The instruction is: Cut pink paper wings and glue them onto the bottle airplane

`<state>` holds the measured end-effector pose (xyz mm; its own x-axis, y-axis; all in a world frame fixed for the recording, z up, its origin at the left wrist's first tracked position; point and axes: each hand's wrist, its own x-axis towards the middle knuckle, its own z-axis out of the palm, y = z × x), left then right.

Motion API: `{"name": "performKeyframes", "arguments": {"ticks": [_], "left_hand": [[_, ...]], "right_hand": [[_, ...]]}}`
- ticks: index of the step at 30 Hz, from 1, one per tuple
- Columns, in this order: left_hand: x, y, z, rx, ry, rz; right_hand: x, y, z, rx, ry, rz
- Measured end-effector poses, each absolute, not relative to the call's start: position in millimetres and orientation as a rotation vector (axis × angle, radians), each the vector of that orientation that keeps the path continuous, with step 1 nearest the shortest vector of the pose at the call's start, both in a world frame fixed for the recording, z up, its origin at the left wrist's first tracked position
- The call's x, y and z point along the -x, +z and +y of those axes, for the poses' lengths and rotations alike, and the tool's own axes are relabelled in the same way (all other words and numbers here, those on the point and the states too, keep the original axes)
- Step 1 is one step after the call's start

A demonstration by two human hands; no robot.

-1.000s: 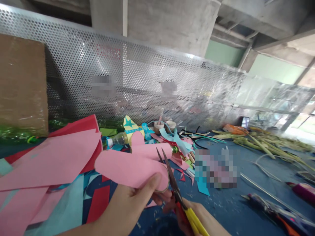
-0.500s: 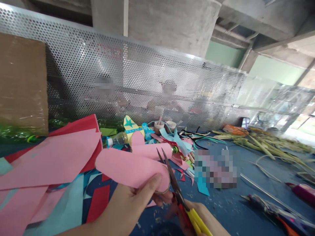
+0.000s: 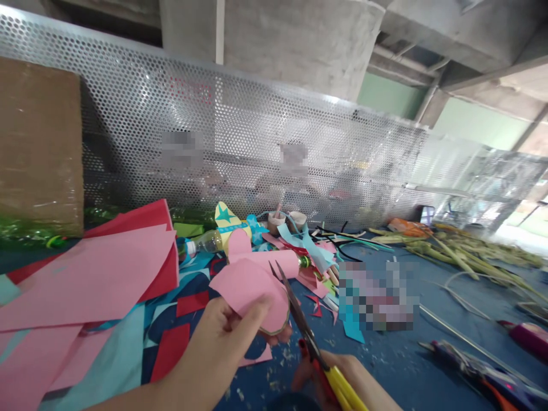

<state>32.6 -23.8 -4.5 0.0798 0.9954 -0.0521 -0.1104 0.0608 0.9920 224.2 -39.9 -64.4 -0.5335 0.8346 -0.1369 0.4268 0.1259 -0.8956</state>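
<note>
My left hand (image 3: 222, 348) pinches a pink paper shape (image 3: 252, 291) with a rounded, pencil-marked edge, held up over the blue table (image 3: 398, 365). My right hand (image 3: 342, 379) grips scissors (image 3: 308, 337) with yellow and red handles. Their blades are parted and lie along the right edge of the pink shape. Just behind the shape lies a bottle craft wrapped in pink paper (image 3: 274, 260), with a yellow fin bearing a teal star (image 3: 225, 217).
Large pink and red paper sheets (image 3: 94, 274) and teal and red scraps cover the table's left. A brown box (image 3: 38, 148) stands far left against a perforated metal screen (image 3: 257, 131). Green stalks (image 3: 462, 248) and wires lie right. People sit behind the screen.
The pink shape has been turned in my left hand, so it looks shorter and rounder. The scissors have shifted slightly along its right edge.
</note>
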Motion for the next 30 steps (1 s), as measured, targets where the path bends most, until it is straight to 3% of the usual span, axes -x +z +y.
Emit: {"name": "performKeyframes", "arguments": {"ticks": [8, 30], "left_hand": [[-29.4, -16.2, -24.3, -1.196, 1.087, 1.101], [-28.1, -15.0, -26.5, -1.170, 1.092, 1.107]], "right_hand": [[-222.0, -47.5, -45.3, 1.180, 1.387, -1.975], [-223.8, -60.0, -50.7, 1.177, 1.341, -1.955]]}}
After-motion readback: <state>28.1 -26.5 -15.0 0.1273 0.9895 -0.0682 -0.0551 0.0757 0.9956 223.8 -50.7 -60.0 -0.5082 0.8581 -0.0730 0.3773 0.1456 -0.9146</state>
